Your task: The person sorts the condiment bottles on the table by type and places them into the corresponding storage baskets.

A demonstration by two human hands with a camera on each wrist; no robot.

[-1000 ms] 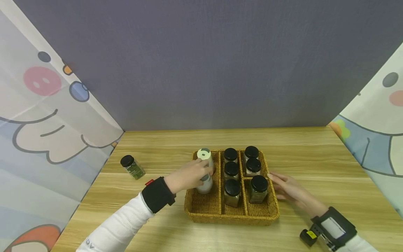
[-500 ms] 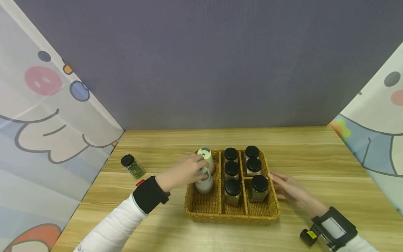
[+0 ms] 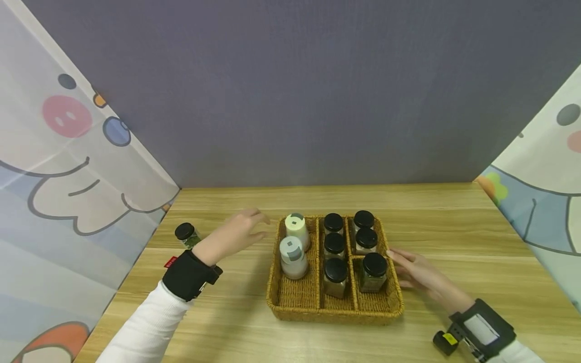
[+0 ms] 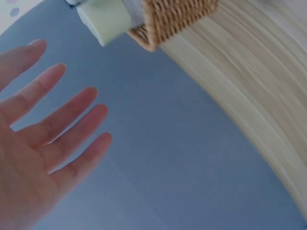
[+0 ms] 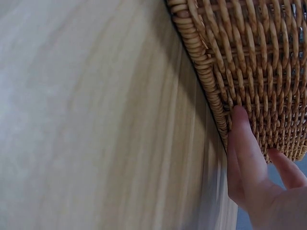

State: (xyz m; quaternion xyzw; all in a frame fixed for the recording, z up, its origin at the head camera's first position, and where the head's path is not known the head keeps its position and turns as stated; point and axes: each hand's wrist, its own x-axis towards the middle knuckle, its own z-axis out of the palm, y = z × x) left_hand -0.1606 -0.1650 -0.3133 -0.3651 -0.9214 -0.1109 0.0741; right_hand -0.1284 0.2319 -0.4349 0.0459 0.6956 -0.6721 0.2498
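Observation:
My left hand (image 3: 233, 234) hovers left of the wicker basket (image 3: 336, 316), holding nothing; the left wrist view shows its fingers (image 4: 72, 112) spread and nearly straight. In the basket's left compartment stand a bottle with a pale green top (image 3: 297, 231) and, in front of it, a whitish bottle (image 3: 293, 257). My right hand (image 3: 419, 275) rests against the basket's right side. Up close in the right wrist view, its extended fingers (image 5: 247, 148) touch the woven wall (image 5: 254, 81). Behind my left hand a black-lidded spice jar (image 3: 185, 232) stands on the table, partly hidden.
Three black-lidded jars (image 3: 335, 270) line the basket's middle compartment. Two more jars (image 3: 365, 238) share the back right compartment, and one jar (image 3: 373, 272) stands front right. A small red tag (image 3: 170, 261) shows beside my left wrist. A grey panel (image 3: 317, 101) closes off the table's back.
My left hand has let go of the whitish bottle and moved left, out of the basket. The bottle now stands upright in the left compartment. The right hand has stayed put.

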